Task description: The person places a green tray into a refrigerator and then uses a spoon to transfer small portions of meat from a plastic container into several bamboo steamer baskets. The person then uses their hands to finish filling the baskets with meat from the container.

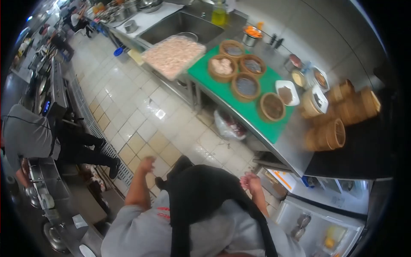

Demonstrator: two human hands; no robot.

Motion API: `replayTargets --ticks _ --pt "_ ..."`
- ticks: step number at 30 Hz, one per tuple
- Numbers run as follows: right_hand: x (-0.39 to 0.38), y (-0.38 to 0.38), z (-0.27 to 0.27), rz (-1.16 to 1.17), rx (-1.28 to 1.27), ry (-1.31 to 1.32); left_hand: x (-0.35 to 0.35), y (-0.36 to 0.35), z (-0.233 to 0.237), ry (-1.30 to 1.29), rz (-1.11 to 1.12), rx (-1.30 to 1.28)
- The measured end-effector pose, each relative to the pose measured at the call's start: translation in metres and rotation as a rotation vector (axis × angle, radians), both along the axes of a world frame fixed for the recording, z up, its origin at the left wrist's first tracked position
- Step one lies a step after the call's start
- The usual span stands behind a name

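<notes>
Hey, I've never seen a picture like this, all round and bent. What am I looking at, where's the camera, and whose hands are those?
This is a single picture from a small camera worn on a person's head, looking forward and down. Its wide lens bends the edges. At the bottom you see the wearer's own grey shirt and black apron. Their left hand and right hand are raised over the tiled floor and hold nothing; the left one is a bit blurred. Ahead is a steel counter with a green board carrying round bamboo steamer baskets. A tray of pale pink food sits by a sink, and more baskets are stacked at the right. Another person works at the left.
</notes>
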State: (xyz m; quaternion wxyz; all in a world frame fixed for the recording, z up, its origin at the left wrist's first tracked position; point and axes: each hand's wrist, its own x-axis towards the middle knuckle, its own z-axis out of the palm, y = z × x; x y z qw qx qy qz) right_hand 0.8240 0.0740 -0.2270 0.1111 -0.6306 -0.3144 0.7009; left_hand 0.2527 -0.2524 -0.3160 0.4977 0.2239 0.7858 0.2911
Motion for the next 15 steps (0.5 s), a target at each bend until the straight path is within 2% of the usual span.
replayTargets --ticks 1,3,5,8,11,13,15 --pt "-0.037 0.001 0.012 0.086 0.033 -0.011 -0.003 0.028 0.05 -0.121 0.31 -0.098" --pt "-0.103 0.019 0.039 0.268 0.165 -0.007 -0.034 0.062 0.101 -0.137 0.487 -0.034" --pt "-0.155 0.043 0.058 0.457 0.355 0.017 -0.078 0.092 0.115 -0.124 0.459 0.045" --pt "-0.228 0.079 0.107 0.638 0.74 -0.013 -0.121 0.154 0.171 -0.097 0.48 0.228" --pt "-0.293 0.112 0.154 0.726 0.879 0.004 -0.162 0.213 0.21 -0.072 0.43 0.336" --pt "-0.337 0.129 0.179 0.697 0.848 0.114 -0.19 0.25 0.232 -0.044 0.402 0.409" --pt "-0.38 0.146 0.183 0.719 0.897 0.157 -0.213 0.278 0.249 -0.013 0.395 0.459"
